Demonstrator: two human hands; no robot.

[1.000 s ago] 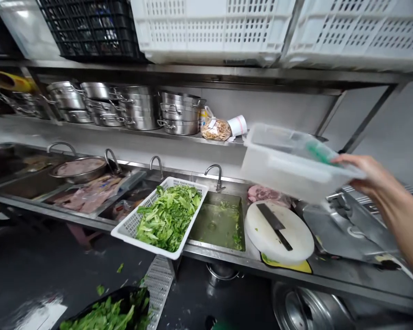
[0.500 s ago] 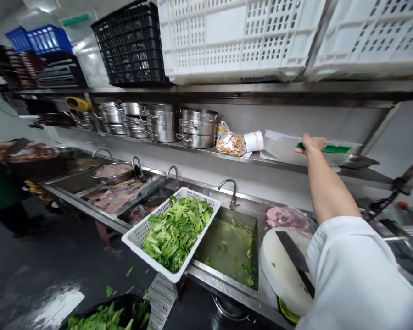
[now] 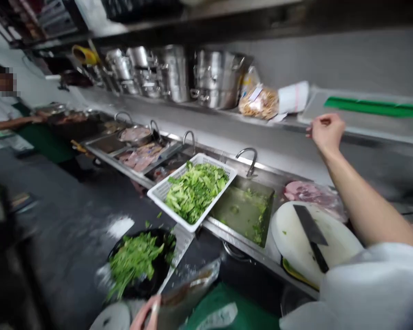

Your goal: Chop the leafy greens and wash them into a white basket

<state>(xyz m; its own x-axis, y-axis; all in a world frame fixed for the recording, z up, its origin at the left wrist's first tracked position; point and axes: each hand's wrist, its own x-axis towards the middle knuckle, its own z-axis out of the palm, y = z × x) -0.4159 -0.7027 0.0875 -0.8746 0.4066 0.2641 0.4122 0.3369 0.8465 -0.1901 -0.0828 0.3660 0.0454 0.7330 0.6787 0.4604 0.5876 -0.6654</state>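
Note:
My right hand [image 3: 328, 130] is raised in front of the upper shelf with its fingers curled in, and no object shows in it. Just behind it on the shelf lies a translucent plastic box [image 3: 316, 107] with a green strip [image 3: 371, 107]. At the bottom edge, my left hand [image 3: 147, 315] grips a blurred, see-through plastic item [image 3: 189, 291] in front of a green apron [image 3: 227, 305]. Below my right arm, a cleaver [image 3: 309, 224] lies on a round white cutting board [image 3: 289, 229]. A white basket [image 3: 154, 192] of cut greens [image 3: 196, 190] rests across the sink edge.
The sink [image 3: 223, 206] holds water and leaf scraps under a faucet [image 3: 249, 160]. Bagged meat [image 3: 309, 192] lies behind the board. Steel pots [image 3: 213, 73] line the shelf. A black tub of greens [image 3: 137, 259] stands on the floor. Another person [image 3: 37, 133] is at far left.
My right hand has come away from the green strip and dropped lower. My left hand has come into view with the see-through plastic item. The view has tilted down.

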